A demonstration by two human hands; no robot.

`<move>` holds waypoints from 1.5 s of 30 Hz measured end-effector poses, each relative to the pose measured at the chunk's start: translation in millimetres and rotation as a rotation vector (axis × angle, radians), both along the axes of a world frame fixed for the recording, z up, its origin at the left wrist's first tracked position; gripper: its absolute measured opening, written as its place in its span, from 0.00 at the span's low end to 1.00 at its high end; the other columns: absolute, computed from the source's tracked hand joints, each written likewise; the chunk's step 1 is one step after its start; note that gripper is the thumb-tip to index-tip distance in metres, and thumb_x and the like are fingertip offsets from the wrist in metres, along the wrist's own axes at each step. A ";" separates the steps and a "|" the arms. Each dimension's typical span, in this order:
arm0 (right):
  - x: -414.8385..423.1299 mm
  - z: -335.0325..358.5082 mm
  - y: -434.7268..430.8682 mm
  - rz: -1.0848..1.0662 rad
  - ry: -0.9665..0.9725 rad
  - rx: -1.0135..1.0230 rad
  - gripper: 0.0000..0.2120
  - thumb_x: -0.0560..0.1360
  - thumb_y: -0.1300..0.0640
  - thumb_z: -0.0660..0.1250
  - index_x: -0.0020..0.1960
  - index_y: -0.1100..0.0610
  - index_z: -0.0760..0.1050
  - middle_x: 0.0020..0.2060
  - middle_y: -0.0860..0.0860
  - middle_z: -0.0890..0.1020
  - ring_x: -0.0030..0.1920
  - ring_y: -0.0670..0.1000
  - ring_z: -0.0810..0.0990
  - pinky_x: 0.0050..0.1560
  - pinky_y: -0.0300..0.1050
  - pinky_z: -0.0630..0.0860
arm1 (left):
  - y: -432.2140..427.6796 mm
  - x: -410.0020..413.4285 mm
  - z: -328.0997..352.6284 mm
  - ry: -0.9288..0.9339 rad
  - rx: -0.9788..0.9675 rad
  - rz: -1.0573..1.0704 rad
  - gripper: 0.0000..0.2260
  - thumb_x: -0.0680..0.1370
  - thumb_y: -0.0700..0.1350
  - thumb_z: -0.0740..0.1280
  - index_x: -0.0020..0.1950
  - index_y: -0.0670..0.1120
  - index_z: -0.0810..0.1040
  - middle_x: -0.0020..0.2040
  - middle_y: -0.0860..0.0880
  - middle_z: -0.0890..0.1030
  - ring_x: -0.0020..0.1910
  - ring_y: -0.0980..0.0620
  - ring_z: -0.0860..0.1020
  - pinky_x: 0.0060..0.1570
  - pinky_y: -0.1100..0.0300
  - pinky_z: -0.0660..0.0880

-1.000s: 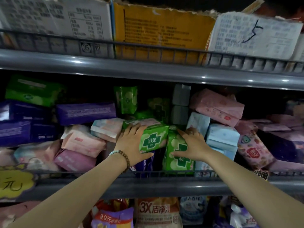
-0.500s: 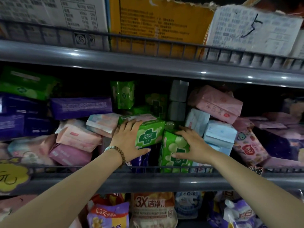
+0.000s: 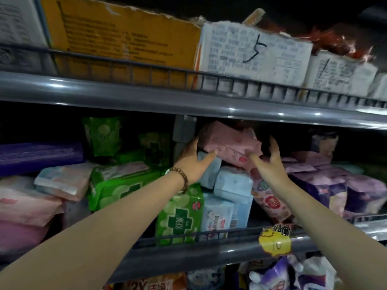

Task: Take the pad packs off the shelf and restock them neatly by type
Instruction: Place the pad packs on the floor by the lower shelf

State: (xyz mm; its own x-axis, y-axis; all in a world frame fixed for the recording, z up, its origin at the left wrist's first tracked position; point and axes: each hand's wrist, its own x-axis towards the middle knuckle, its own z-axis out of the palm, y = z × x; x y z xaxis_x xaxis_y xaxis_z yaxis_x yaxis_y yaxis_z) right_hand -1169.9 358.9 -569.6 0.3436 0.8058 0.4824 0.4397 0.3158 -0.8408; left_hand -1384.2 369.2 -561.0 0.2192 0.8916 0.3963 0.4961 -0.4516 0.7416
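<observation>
Pad-pack shelf, middle tier. Landmark: pink pack (image 3: 230, 143), tilted atop the pile, just under the upper shelf lip.

- Left of it and lower: green packs (image 3: 178, 218), one lying flat, one upright at the wire rail.
- Left hand (image 3: 193, 162): fingers wrapped behind the pink pack's left end, thumb on its front edge.
- Directly below it: blue packs (image 3: 232, 183), stacked.
- Right hand (image 3: 272, 162): spread wide at the pack's right end, thumb touching the front, fingers not closed.

Handling: probably best to close the right hand fully, then lift level so the blue packs underneath do not slide.

Change: a second ago both hands lay on the green packs; both are now raised to the pink pack.
</observation>
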 end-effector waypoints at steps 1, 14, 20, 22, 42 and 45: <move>2.2 0.6 3.7 0.041 0.105 -0.055 0.34 0.75 0.51 0.70 0.75 0.55 0.59 0.67 0.54 0.70 0.64 0.51 0.72 0.61 0.38 0.68 | 6.3 9.4 1.6 -0.050 -0.046 0.000 0.36 0.76 0.64 0.61 0.78 0.51 0.50 0.77 0.50 0.57 0.75 0.49 0.59 0.71 0.59 0.58; 27.9 -5.7 -71.4 0.334 0.147 0.063 0.38 0.65 0.46 0.78 0.70 0.47 0.65 0.64 0.41 0.76 0.65 0.43 0.74 0.65 0.44 0.71 | -50.6 39.9 -11.1 0.028 0.363 -0.066 0.37 0.71 0.71 0.58 0.72 0.68 0.39 0.77 0.60 0.43 0.75 0.57 0.39 0.72 0.53 0.41; 44.7 -6.6 -131.0 0.210 0.176 0.091 0.41 0.71 0.58 0.74 0.76 0.44 0.56 0.58 0.28 0.64 0.63 0.36 0.62 0.58 0.29 0.65 | -78.8 50.8 -26.3 0.063 0.418 -0.116 0.38 0.73 0.69 0.56 0.77 0.60 0.42 0.77 0.62 0.38 0.76 0.57 0.37 0.75 0.43 0.49; 49.7 -8.5 -139.6 0.201 0.182 0.084 0.41 0.71 0.58 0.74 0.76 0.45 0.55 0.64 0.33 0.64 0.65 0.37 0.61 0.59 0.31 0.64 | -91.7 57.8 -24.3 0.007 0.430 -0.195 0.37 0.74 0.65 0.59 0.77 0.60 0.44 0.76 0.62 0.39 0.74 0.68 0.42 0.72 0.47 0.60; 87.1 -61.5 -160.7 0.161 0.211 0.034 0.40 0.59 0.38 0.79 0.67 0.44 0.70 0.60 0.46 0.80 0.62 0.50 0.77 0.63 0.58 0.74 | -116.5 104.2 -49.7 -0.156 0.400 -0.152 0.43 0.68 0.62 0.71 0.77 0.56 0.53 0.63 0.53 0.68 0.63 0.54 0.66 0.66 0.53 0.66; 88.4 -75.6 -157.0 0.165 0.278 0.000 0.41 0.55 0.37 0.79 0.66 0.44 0.70 0.60 0.47 0.80 0.63 0.51 0.77 0.65 0.60 0.72 | -116.0 107.5 -61.7 -0.190 0.354 -0.171 0.42 0.69 0.58 0.73 0.77 0.57 0.53 0.63 0.57 0.65 0.61 0.57 0.68 0.63 0.61 0.68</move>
